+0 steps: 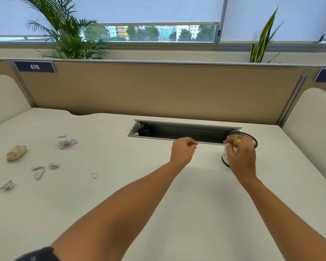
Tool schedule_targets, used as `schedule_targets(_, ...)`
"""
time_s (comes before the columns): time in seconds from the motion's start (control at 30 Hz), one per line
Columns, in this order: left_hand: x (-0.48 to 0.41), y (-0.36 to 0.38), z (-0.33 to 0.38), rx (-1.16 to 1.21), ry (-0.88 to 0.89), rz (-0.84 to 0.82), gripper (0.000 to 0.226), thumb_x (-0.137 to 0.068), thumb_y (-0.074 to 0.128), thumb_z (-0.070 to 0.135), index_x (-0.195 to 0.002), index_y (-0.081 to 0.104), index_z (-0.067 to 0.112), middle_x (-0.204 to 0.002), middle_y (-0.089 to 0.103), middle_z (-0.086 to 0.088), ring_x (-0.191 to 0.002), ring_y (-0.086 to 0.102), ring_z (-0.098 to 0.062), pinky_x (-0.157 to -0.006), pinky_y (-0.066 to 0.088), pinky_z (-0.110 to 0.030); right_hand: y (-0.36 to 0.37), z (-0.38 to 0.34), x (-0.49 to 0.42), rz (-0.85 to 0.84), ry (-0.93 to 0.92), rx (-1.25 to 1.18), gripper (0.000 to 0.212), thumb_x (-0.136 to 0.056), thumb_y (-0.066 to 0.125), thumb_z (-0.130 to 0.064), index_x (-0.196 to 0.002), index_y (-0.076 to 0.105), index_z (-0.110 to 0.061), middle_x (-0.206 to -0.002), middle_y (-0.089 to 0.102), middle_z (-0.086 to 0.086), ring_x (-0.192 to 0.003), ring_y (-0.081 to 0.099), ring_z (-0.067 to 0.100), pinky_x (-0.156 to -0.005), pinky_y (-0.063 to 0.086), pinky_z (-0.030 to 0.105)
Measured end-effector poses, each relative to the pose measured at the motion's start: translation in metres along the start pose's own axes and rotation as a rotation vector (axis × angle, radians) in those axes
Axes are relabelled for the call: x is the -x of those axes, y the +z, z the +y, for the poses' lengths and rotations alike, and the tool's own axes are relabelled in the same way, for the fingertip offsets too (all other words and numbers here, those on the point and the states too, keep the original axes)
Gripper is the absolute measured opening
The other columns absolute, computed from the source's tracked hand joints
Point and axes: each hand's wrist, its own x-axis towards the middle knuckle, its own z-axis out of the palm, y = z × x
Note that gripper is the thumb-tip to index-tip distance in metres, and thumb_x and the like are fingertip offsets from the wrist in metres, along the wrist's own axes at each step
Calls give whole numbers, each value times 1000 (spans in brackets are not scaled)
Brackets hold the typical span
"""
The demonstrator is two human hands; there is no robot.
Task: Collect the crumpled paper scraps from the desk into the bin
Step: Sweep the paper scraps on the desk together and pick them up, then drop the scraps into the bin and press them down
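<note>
We reach both bare arms out over the white desk top. Our right hand hangs over the small round black mesh bin at the far right, just in front of the long grey cable trough sunk into the desk. Its fingers curl down over the bin's rim, with a gold ring on one of them; something white shows beneath the palm, but we cannot tell whether the hand pinches it. Our left hand hovers to the left of the bin, apart from it, fingers curled loosely inward with the tips close together; whether they hold anything we cannot tell.

The crumpled paper scraps lie well apart from both hands, on the left side of the desk: a tan crumpled wad farthest left, a pale lilac crumpled sheet beyond it, and several small grey-white bits nearer us, one tiny piece closest to the middle.

Behind the desk stands a beige partition panel bearing a dark blue tag marked 476.
</note>
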Motion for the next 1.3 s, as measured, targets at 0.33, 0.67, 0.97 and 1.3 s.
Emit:
schedule_targets(0.33, 70, -113, -96, -69, -160, 198, 19, -87, 52, 2, -93, 70, 5, -97, 72, -16, -90, 67, -27, -87, 56, -39, 68, -60, 87, -483, -49, -58, 17, -89, 53, -3, -89, 69, -8, -105, 66, 6, -105, 56, 17, -84, 35, 14)
schedule_targets(0.67, 128, -235, -164, -92, -255, 499, 21, -85, 51, -2, -86, 70, 9, -89, 72, -15, -78, 62, -27, -84, 54, -44, 120, -134, 139, -958, -129, 5, 39, -92, 50, -18, -130, 45, -15, -144, 38, -2, -133, 37, 15, -103, 33, 22)
schedule_targets(0.97, 168, -321, -213, -391, -178, 670, 23, -81, 52, -9, -93, 67, 3, -101, 68, -16, -89, 58, -29, -80, 46, -37, 171, -216, 163, -1106, -114, 32, 63, -95, 47, -23, -149, 14, -15, -159, 5, 6, -147, 12, 18, -117, 17, 31)
schedule_targets(1.3, 158, -374, -245, -483, -316, 590, 64, -86, 61, 17, -140, 29, 2, -152, 22, -20, -140, 26, -34, -113, 30, -44, 243, -294, 174, -1174, -65, 212, 70, -100, 36, -30, -147, -7, -1, -157, -11, 19, -147, -7, 31, -121, 4, 39)
